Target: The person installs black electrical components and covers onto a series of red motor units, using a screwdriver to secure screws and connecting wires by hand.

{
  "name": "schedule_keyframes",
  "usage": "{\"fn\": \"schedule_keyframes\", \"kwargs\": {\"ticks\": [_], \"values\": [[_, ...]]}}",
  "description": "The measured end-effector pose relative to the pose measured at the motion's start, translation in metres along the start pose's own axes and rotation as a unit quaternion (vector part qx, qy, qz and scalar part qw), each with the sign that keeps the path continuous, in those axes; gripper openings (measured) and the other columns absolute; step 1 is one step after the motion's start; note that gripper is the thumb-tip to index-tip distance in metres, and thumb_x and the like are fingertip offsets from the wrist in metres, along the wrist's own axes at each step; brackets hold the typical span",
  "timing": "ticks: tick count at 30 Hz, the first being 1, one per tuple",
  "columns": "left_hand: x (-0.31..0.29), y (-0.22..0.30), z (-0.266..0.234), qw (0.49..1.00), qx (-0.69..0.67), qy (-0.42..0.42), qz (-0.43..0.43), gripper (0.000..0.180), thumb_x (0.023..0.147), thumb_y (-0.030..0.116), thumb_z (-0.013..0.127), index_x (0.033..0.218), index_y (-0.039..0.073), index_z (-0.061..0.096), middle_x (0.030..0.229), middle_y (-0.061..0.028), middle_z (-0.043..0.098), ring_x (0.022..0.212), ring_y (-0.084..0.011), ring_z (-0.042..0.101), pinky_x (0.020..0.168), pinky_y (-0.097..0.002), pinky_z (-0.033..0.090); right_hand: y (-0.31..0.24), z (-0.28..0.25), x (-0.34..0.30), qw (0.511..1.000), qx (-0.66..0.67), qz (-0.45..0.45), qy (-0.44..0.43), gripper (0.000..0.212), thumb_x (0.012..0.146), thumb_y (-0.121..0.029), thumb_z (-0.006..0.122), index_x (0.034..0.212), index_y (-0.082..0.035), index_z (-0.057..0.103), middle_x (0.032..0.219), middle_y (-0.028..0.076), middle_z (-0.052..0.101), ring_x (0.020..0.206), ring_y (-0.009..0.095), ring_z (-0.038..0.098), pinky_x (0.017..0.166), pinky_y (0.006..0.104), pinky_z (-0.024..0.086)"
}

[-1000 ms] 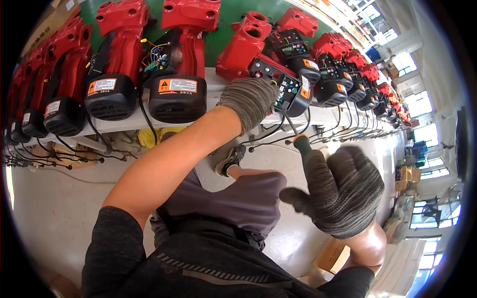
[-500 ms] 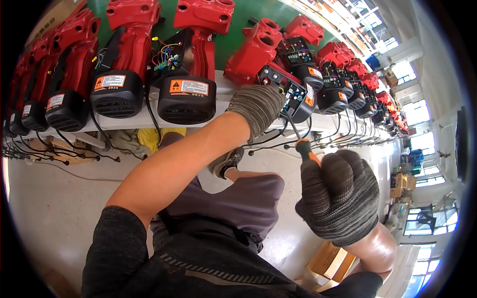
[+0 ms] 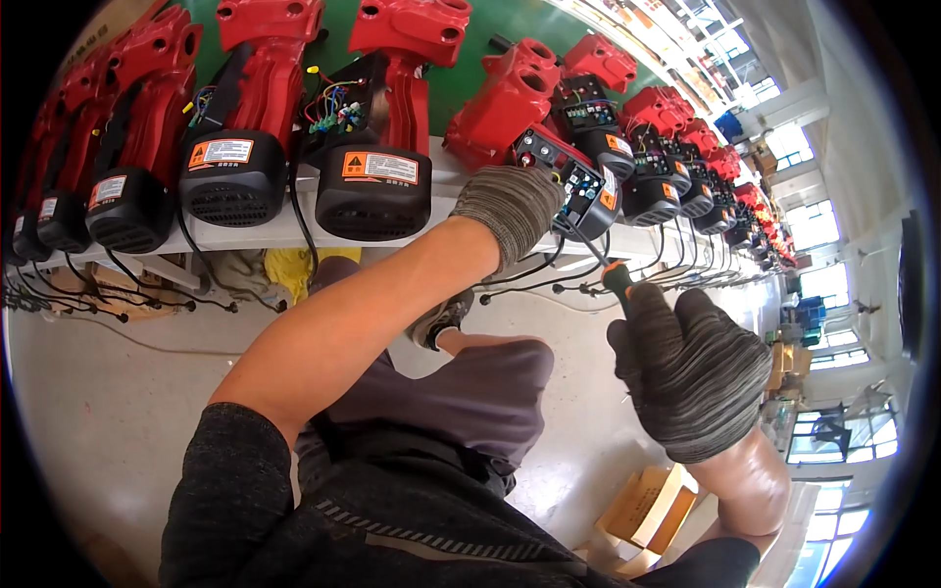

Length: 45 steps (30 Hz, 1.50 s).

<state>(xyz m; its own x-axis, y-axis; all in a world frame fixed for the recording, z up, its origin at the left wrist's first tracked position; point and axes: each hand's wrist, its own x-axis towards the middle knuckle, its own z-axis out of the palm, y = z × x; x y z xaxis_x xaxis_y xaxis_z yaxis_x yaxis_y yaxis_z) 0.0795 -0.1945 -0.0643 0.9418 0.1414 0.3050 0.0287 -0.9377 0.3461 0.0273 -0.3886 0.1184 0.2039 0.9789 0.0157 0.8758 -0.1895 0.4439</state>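
My right hand (image 3: 691, 377), in a grey striped knit glove, is closed round the green and orange handle of a screwdriver (image 3: 616, 277). Its metal shaft slants up and left to the lower edge of a black control box (image 3: 585, 196) with an exposed circuit board. This box belongs to a red pump-like machine (image 3: 505, 93) standing askew on the bench. My left hand (image 3: 510, 211), gloved alike, rests against the box's left side with its fingers curled in. The glove hides its fingertips and whatever they grip. Where the screwdriver's tip meets the box is too small to make out.
More red machines with black end covers (image 3: 372, 191) line the bench on both sides, some with open wiring (image 3: 338, 108). Black power cables (image 3: 206, 279) hang off its front edge. An open cardboard box (image 3: 647, 505) stands on the floor at lower right.
My right hand has moved slightly right and up, and the screwdriver handle leans more to the right. My left hand stays at the control box.
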Motion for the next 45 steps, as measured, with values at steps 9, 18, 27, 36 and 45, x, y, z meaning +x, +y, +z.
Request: {"fn": "schedule_keyframes", "kwargs": {"ticks": [9, 18, 27, 36, 45], "values": [[0.003, 0.001, 0.001, 1.0, 0.002, -0.011, -0.002, 0.015, 0.09, 0.012, 0.062, 0.099, 0.003, 0.069, 0.093, -0.0159, 0.072, 0.088, -0.0334, 0.071, 0.073, -0.0447, 0.057, 0.002, -0.012, 0.008, 0.995, 0.0, -0.094, -0.03, 0.037, 0.083, -0.001, 0.067, 0.12, -0.002, 0.061, 0.08, 0.012, 0.058, 0.056, 0.029, 0.06, 0.049, 0.0415, 0.05], [-0.006, -0.011, 0.008, 1.0, -0.008, 0.024, -0.014, 0.015, 0.087, 0.01, 0.064, 0.099, 0.004, 0.07, 0.095, -0.0161, 0.072, 0.09, -0.0326, 0.071, 0.074, -0.0442, 0.057, -0.001, 0.013, 0.012, 0.998, -0.037, -0.048, -0.022, 0.03, 0.085, -0.003, 0.068, 0.115, -0.007, 0.065, 0.108, 0.016, 0.065, 0.067, 0.029, 0.066, 0.056, 0.0423, 0.055], [0.006, -0.002, -0.003, 0.998, -0.033, -0.058, -0.019, 0.023, 0.091, 0.005, 0.061, 0.11, 0.003, 0.074, 0.106, -0.0169, 0.074, 0.096, -0.0317, 0.074, 0.075, -0.0439, 0.061, -0.006, 0.005, 0.006, 0.994, -0.034, 0.027, -0.102, 0.029, 0.088, -0.008, 0.063, 0.117, -0.005, 0.063, 0.09, 0.018, 0.065, 0.073, 0.036, 0.065, 0.059, 0.0451, 0.054], [0.02, 0.007, -0.008, 0.996, -0.007, -0.089, -0.023, 0.018, 0.089, 0.009, 0.063, 0.104, 0.002, 0.07, 0.097, -0.0175, 0.073, 0.089, -0.0329, 0.073, 0.072, -0.0443, 0.058, -0.007, -0.004, 0.016, 0.968, -0.156, -0.076, -0.184, 0.035, 0.093, -0.007, 0.05, 0.127, -0.002, 0.055, 0.081, 0.018, 0.064, 0.068, 0.031, 0.067, 0.06, 0.0419, 0.053], [-0.005, -0.01, -0.008, 0.999, 0.008, -0.036, -0.034, 0.017, 0.091, 0.011, 0.061, 0.104, 0.005, 0.07, 0.102, -0.0168, 0.072, 0.096, -0.0326, 0.072, 0.077, -0.0457, 0.058, 0.005, 0.006, 0.036, 0.969, 0.089, 0.093, -0.211, 0.029, 0.093, -0.01, 0.056, 0.119, 0.0, 0.064, 0.1, 0.023, 0.07, 0.088, 0.033, 0.069, 0.074, 0.0425, 0.055]]}}
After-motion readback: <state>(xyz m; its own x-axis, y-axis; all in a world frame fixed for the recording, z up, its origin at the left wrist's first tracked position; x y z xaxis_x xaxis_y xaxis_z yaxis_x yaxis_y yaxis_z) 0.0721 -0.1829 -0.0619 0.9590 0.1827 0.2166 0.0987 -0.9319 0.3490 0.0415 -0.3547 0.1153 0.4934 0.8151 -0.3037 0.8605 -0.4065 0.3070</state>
